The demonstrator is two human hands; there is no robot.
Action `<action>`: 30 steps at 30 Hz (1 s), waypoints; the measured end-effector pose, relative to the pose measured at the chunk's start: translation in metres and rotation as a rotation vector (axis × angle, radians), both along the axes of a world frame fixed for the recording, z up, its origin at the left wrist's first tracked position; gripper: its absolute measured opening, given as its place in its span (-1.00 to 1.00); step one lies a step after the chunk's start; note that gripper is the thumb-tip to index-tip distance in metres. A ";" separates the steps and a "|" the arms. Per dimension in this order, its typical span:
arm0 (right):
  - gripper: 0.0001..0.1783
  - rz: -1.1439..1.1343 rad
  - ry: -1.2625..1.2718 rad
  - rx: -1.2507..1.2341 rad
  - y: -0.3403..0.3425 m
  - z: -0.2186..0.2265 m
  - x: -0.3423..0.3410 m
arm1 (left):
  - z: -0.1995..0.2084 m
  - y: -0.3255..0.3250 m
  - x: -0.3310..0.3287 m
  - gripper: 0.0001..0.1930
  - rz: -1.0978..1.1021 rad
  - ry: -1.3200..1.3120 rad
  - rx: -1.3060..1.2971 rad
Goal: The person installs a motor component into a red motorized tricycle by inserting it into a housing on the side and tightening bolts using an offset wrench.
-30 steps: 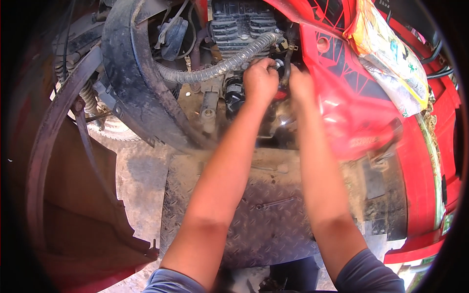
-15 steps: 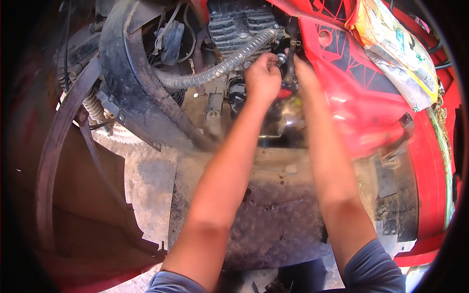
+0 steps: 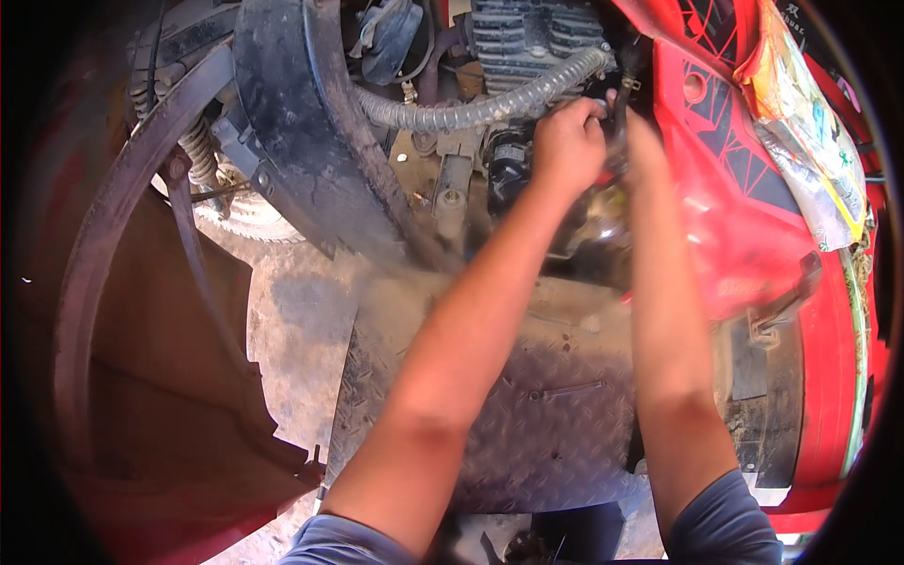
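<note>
My left hand (image 3: 570,146) is closed beside the engine, its thumb and fingers bent together next to a black rubber hose (image 3: 621,118). What those fingertips grip is hidden. On the hose's other side is my right hand (image 3: 644,146), blurred, with its fingers mostly out of sight behind the hose and close to the left fingertips. A grey corrugated hose (image 3: 485,113) curves in from the left and ends above my left hand. The finned engine cylinder (image 3: 532,40) lies behind it. Below my hands, a shiny metal cover (image 3: 603,221) shows between the forearms.
A spanner (image 3: 567,390) lies on the tread-plate footboard (image 3: 527,443) under my arms. The red body panel (image 3: 725,226) borders my right arm, with a colourful plastic bag (image 3: 805,122) over it. A black mudguard (image 3: 297,122) and a curved metal bar (image 3: 104,235) stand left.
The whole view has shifted, so the engine and both hands appear farther right and slightly higher. My hands stay at the black hose; the silver metal piece seen at the left fingertips is now mostly hidden.
</note>
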State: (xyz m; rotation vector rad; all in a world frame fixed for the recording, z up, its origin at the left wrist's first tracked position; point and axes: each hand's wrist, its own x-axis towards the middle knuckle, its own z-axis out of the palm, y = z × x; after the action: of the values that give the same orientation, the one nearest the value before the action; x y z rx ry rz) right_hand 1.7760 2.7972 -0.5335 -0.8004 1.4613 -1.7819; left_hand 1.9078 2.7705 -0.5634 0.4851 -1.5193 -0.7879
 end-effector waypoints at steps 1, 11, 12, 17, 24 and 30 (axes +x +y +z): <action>-0.68 0.115 -0.007 -0.028 0.000 -0.002 -0.004 | 0.000 0.001 0.000 -0.82 -0.008 0.010 0.022; -0.66 0.123 -0.001 -0.130 -0.008 -0.012 -0.017 | 0.002 -0.006 -0.005 -0.79 -0.024 0.078 0.059; -0.65 0.121 -0.017 -0.130 -0.007 -0.011 -0.017 | 0.001 -0.006 -0.006 -0.78 -0.007 0.039 0.074; -0.62 0.108 -0.032 -0.150 -0.001 -0.010 -0.013 | 0.001 -0.006 -0.006 -0.78 -0.154 0.165 0.098; -0.60 0.053 -0.007 -0.116 0.001 -0.009 -0.012 | 0.006 -0.004 0.003 -0.81 -0.380 0.218 0.195; -0.70 0.138 -0.040 -0.090 -0.013 -0.011 -0.026 | 0.009 -0.003 0.001 -0.73 -0.147 -0.051 0.102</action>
State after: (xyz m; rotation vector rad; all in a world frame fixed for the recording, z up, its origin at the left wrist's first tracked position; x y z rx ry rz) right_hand 1.7497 2.7838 -0.5447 -0.8843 1.2759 -1.7589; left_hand 1.9084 2.7678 -0.5548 0.4760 -1.5802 -0.9772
